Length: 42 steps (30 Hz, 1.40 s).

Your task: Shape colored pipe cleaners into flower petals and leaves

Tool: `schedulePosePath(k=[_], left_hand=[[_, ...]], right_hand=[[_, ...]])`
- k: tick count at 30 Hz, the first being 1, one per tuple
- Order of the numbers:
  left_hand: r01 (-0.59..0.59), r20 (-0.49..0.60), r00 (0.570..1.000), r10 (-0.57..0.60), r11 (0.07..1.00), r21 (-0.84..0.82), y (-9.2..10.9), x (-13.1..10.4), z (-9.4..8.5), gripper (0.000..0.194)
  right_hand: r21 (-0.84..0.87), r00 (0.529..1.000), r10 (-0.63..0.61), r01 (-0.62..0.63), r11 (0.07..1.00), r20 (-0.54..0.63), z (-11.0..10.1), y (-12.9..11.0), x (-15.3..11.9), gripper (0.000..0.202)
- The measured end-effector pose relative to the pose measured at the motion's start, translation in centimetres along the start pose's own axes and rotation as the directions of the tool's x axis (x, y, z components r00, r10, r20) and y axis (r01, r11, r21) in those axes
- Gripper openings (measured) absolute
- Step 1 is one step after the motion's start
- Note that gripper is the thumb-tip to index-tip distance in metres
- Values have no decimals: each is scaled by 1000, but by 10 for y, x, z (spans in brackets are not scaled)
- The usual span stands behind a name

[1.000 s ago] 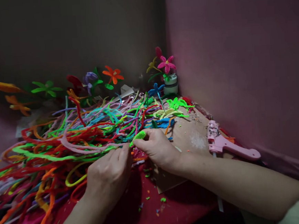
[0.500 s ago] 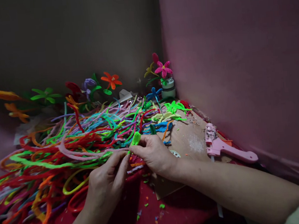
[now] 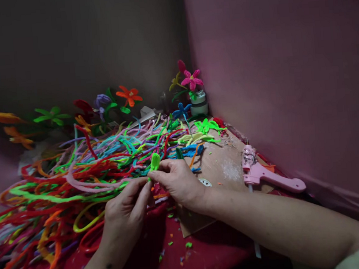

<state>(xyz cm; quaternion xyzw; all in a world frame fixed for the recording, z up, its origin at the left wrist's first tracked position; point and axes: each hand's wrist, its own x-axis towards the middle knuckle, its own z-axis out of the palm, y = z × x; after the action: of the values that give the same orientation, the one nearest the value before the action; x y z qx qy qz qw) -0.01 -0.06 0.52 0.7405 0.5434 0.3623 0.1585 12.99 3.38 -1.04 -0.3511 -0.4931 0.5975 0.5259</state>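
A small bright green pipe-cleaner piece [image 3: 155, 161], folded into a petal or leaf shape, stands up between my hands. My right hand [image 3: 178, 182] pinches it near its base with thumb and index finger. Just below, the fingertips of my left hand [image 3: 128, 211] are closed on the thin lower end of the same piece. That lower end is mostly hidden by my fingers. Behind my hands spreads a big heap of many-coloured pipe cleaners [image 3: 108, 173].
On the right a pink glue gun [image 3: 263, 173] lies on the brown board [image 3: 221, 160]. Pipe-cleaner flowers stand at the back, including an orange flower [image 3: 129, 96] and a pink flower [image 3: 192, 80] in a white jar [image 3: 199, 104]. Green scraps [image 3: 188, 245] dot the red cloth [image 3: 207, 256].
The whole view has shifted slightly, so most things sit a little further left. The green piece now stands more upright between my fingers. Both hands keep their pinch.
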Motion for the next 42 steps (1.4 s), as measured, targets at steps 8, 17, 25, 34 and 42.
schedulePosePath(k=[8, 17, 25, 34, 42], left_hand=[[365, 279, 919, -280, 871, -328, 13, 11, -7, 24], [306, 257, 940, -224, 885, -351, 20, 43, -26, 27], [249, 276, 952, -131, 855, -454, 38, 88, -14, 12], [29, 355, 933, 61, 969, -245, 40, 155, 56, 21], [-411, 467, 854, 230, 849, 333, 44, 182, 128, 33]], right_hand=[[102, 999, 17, -15, 995, -27, -5, -1, 7, 17], [106, 993, 84, -93, 990, 86, 0, -6, 2, 6], [248, 998, 55, -52, 967, -6, -5, -17, 5, 14], [183, 997, -64, 72, 980, -50, 0, -48, -14, 17], [108, 988, -137, 129, 986, 69, 3, -67, -29, 18]])
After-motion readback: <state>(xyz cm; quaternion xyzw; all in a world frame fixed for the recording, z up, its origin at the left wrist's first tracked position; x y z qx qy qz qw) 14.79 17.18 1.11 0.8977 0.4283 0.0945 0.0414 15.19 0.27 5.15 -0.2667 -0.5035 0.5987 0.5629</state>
